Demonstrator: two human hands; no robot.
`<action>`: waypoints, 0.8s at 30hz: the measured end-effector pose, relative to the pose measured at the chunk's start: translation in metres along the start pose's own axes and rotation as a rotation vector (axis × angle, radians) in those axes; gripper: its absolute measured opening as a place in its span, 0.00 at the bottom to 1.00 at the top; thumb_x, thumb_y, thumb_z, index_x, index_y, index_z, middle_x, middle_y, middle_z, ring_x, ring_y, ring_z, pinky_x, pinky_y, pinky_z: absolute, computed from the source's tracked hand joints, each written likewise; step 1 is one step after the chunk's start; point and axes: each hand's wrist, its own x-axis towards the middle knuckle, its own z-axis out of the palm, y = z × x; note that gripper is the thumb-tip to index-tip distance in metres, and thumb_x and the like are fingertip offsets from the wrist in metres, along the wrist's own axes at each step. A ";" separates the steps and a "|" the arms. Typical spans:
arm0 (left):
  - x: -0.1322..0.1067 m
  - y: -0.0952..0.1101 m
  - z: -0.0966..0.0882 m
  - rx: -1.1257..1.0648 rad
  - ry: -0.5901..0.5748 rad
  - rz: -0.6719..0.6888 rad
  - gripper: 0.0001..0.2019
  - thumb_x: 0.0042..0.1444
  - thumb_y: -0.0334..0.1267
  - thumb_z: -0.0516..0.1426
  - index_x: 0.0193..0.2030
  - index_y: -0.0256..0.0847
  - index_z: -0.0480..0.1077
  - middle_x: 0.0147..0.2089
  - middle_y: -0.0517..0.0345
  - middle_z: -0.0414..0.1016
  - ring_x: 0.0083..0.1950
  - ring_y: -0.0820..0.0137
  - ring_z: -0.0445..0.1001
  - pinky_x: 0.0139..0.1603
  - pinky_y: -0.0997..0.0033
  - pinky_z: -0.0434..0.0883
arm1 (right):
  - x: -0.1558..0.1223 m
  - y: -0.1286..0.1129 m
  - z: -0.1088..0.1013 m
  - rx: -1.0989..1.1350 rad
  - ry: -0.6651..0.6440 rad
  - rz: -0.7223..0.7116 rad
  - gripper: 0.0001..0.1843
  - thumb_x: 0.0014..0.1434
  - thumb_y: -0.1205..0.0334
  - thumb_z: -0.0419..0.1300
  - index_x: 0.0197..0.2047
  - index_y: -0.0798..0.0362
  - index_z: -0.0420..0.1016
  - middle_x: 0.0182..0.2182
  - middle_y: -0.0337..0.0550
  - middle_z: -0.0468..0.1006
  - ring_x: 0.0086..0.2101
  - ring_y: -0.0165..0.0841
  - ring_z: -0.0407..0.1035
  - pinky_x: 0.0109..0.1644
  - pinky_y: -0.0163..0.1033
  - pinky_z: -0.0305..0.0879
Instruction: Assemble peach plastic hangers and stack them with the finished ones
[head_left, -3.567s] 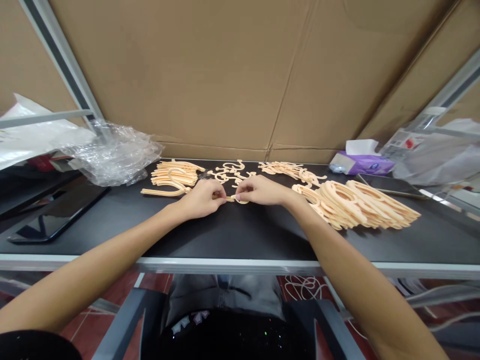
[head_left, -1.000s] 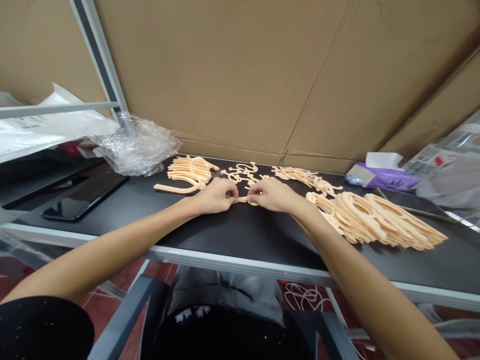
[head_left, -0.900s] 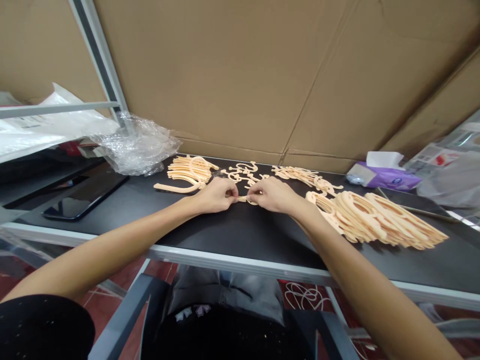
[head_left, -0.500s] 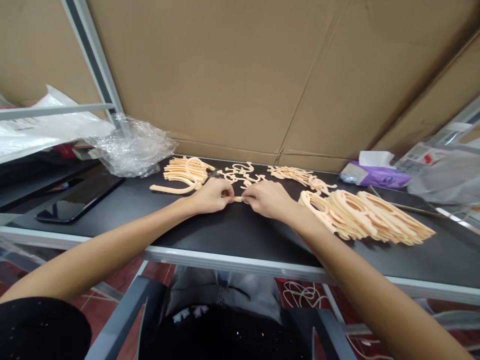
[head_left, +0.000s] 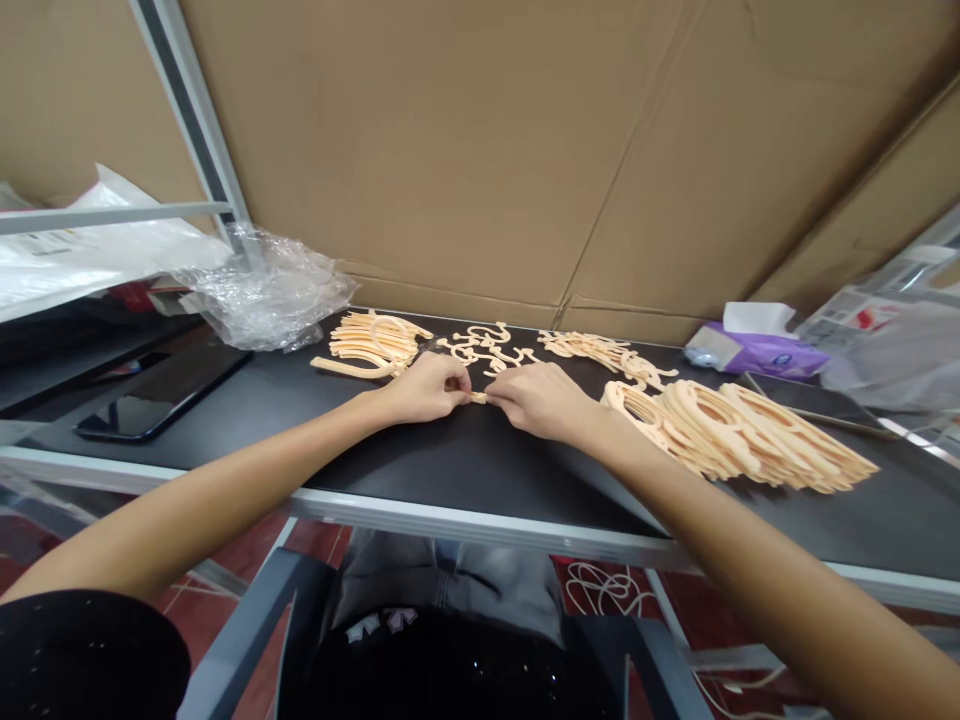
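Note:
Between my hands, just above the black table [head_left: 420, 470], a small beige plastic piece [head_left: 478, 398] shows, mostly covered by fingers. My left hand [head_left: 427, 387] pinches its left end between thumb and fingertips. From the other side my right hand [head_left: 541, 398] is closed at the right end. Beyond the hands lie several loose beige hook-shaped pieces [head_left: 487, 345]. A pile of curved beige plastic arms [head_left: 367, 340], which look like hanger parts, lies behind my left wrist. Right of my right hand is a large row of flat beige looped hangers [head_left: 720, 430].
More beige hook pieces [head_left: 600, 352] are heaped at the back right. A purple tissue pack [head_left: 772, 352] and clear plastic bags [head_left: 877, 320] are at the far right. On the left are a dark phone or tablet [head_left: 161, 390] and crumpled clear plastic [head_left: 274, 285]. Cardboard [head_left: 420, 150] walls the back.
Both hands stay close together on the small piece; the right fingers have shifted slightly. The nearest curved arm of the left pile now lies closer to the others. The view has moved a little.

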 end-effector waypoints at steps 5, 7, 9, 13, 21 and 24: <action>0.000 -0.002 -0.001 -0.031 0.000 0.002 0.03 0.52 0.29 0.61 0.29 0.36 0.77 0.29 0.58 0.79 0.29 0.73 0.72 0.32 0.76 0.64 | -0.001 0.006 0.009 0.021 0.064 -0.030 0.16 0.67 0.64 0.52 0.42 0.51 0.82 0.41 0.44 0.83 0.39 0.34 0.73 0.33 0.39 0.47; 0.000 -0.003 0.000 -0.026 0.006 0.015 0.03 0.52 0.29 0.61 0.29 0.36 0.76 0.28 0.59 0.78 0.29 0.73 0.72 0.31 0.75 0.64 | -0.002 0.005 0.012 0.017 0.082 -0.021 0.15 0.67 0.65 0.52 0.41 0.51 0.82 0.40 0.44 0.83 0.37 0.34 0.72 0.32 0.40 0.46; -0.001 -0.005 0.002 -0.015 0.017 0.032 0.03 0.52 0.29 0.60 0.29 0.37 0.76 0.28 0.59 0.78 0.30 0.72 0.72 0.32 0.75 0.64 | -0.003 0.005 0.014 0.016 0.100 -0.013 0.15 0.67 0.64 0.52 0.39 0.52 0.82 0.39 0.44 0.83 0.36 0.33 0.72 0.31 0.40 0.45; -0.002 -0.006 0.003 -0.024 0.030 0.061 0.02 0.54 0.31 0.60 0.31 0.37 0.75 0.31 0.58 0.78 0.33 0.71 0.73 0.35 0.73 0.66 | -0.004 0.005 0.020 0.064 0.173 -0.007 0.15 0.67 0.64 0.52 0.38 0.51 0.82 0.38 0.44 0.83 0.35 0.34 0.72 0.31 0.39 0.46; -0.002 -0.004 0.002 -0.102 0.066 0.087 0.02 0.56 0.31 0.57 0.37 0.39 0.70 0.33 0.60 0.74 0.33 0.72 0.72 0.35 0.73 0.69 | -0.003 0.011 0.037 0.293 0.319 0.026 0.13 0.67 0.65 0.54 0.39 0.53 0.81 0.38 0.45 0.82 0.37 0.34 0.73 0.38 0.36 0.56; -0.002 -0.004 0.003 -0.048 0.087 0.116 0.05 0.56 0.30 0.56 0.39 0.39 0.71 0.35 0.58 0.75 0.35 0.71 0.73 0.38 0.71 0.70 | -0.001 0.014 0.042 0.396 0.367 0.018 0.12 0.66 0.66 0.54 0.39 0.53 0.80 0.36 0.44 0.81 0.37 0.34 0.73 0.40 0.36 0.59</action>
